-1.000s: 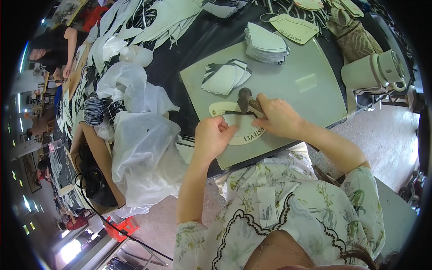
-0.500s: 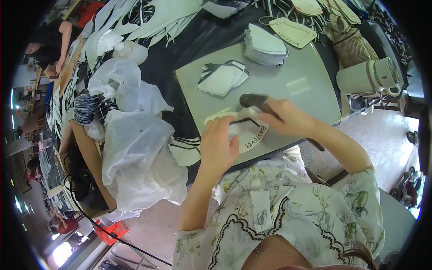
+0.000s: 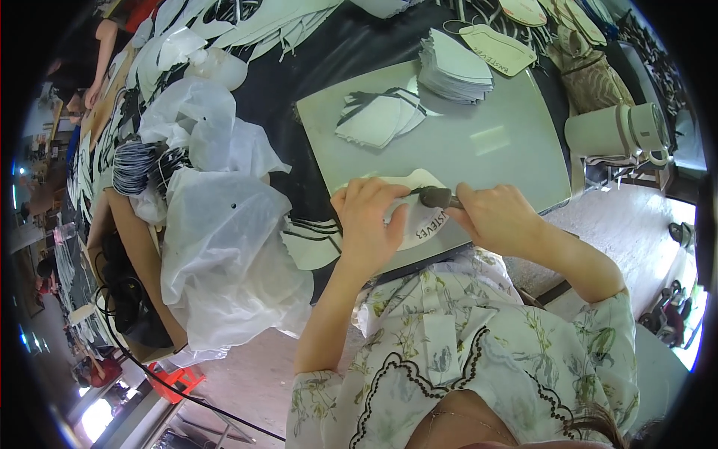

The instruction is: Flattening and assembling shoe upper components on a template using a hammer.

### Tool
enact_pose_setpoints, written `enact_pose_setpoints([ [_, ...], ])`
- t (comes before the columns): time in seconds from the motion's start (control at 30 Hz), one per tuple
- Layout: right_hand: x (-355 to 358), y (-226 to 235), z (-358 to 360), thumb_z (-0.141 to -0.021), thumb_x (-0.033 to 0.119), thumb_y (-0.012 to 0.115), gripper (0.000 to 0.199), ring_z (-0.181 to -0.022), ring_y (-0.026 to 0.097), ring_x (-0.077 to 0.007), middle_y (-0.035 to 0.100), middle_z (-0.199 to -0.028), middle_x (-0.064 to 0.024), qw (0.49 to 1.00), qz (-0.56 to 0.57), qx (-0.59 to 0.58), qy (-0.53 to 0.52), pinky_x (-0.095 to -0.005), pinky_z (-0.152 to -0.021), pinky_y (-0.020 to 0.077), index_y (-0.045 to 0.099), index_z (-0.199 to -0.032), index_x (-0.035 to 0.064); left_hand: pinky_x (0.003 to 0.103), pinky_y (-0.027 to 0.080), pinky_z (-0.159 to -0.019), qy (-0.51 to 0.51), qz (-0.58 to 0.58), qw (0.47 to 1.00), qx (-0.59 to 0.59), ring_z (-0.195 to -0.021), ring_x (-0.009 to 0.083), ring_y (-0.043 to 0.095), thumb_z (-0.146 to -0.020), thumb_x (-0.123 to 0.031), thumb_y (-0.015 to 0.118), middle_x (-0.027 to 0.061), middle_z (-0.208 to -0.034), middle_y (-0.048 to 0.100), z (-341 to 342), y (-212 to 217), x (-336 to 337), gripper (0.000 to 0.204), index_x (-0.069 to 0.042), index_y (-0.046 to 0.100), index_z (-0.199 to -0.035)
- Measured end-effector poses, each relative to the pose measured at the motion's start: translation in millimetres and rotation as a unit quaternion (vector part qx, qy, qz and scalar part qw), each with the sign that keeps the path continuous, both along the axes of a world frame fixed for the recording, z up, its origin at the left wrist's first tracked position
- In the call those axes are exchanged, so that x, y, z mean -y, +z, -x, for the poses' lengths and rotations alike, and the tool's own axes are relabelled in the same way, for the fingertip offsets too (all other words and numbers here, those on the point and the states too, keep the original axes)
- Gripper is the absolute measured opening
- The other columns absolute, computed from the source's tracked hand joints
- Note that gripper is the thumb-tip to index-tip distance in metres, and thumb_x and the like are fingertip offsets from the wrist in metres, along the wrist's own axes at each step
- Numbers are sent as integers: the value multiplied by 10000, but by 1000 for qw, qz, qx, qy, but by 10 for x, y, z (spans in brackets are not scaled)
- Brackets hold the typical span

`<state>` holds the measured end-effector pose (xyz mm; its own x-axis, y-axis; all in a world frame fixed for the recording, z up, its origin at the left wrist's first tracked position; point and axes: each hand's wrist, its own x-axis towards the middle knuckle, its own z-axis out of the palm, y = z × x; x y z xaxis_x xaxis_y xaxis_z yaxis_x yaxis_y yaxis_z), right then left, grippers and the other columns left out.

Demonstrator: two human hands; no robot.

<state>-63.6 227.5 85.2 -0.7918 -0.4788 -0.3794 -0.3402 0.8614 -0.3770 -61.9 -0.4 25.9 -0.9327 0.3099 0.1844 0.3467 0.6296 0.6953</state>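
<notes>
In the middle of the frame, my left hand (image 3: 370,224) lies on a flat, pale, curvy piece (image 3: 413,234), fingers a bit bent, thumb spread wide, gripping nothing I can see. To its right, my right hand (image 3: 497,217) is curled tight around a hammer (image 3: 435,197). I can't tell if its round, dark head touches the piece. Below is a smooth, shiny board (image 3: 516,168). Crinkly, see-through plastic (image 3: 224,254) puffs up at the left.
</notes>
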Motion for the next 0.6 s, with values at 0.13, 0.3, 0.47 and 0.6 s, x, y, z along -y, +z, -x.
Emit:
enact_pose_setpoints([
  [0.13,39,41,4,-974,276,581,310,-540,607,-399,590,-580,-157,1000,-20,-4,-13,-479,-511,472,497,-875,-5,390,300,-914,-4,-29,1000,-1,-927,204,548,-779,-84,690,-23,-880,629,-1,-59,14,165,-135,722,-933],
  [0.3,64,49,5,-972,274,581,304,-536,608,-401,593,-581,-157,999,-43,15,-20,-480,-502,470,491,-876,-1,401,302,-913,-10,-28,999,-37,-917,203,556,-769,-32,676,-31,-876,622,10,-75,-13,193,-140,730,-921],
  [0.47,-7,7,17,-973,272,581,303,-527,605,-398,594,-583,-157,998,-49,-3,-34,-476,-499,472,483,-897,-4,421,308,-917,-56,4,993,-105,-928,210,557,-736,-21,687,-28,-886,619,5,-113,-1,239,-140,728,-939],
  [0.6,-28,61,73,-973,271,581,304,-530,605,-395,593,-585,-159,999,-17,-18,-29,-482,-498,467,478,-906,-7,435,316,-926,-61,1,991,-121,-930,222,555,-722,-17,689,-15,-882,612,18,-130,8,262,-133,727,-953],
])
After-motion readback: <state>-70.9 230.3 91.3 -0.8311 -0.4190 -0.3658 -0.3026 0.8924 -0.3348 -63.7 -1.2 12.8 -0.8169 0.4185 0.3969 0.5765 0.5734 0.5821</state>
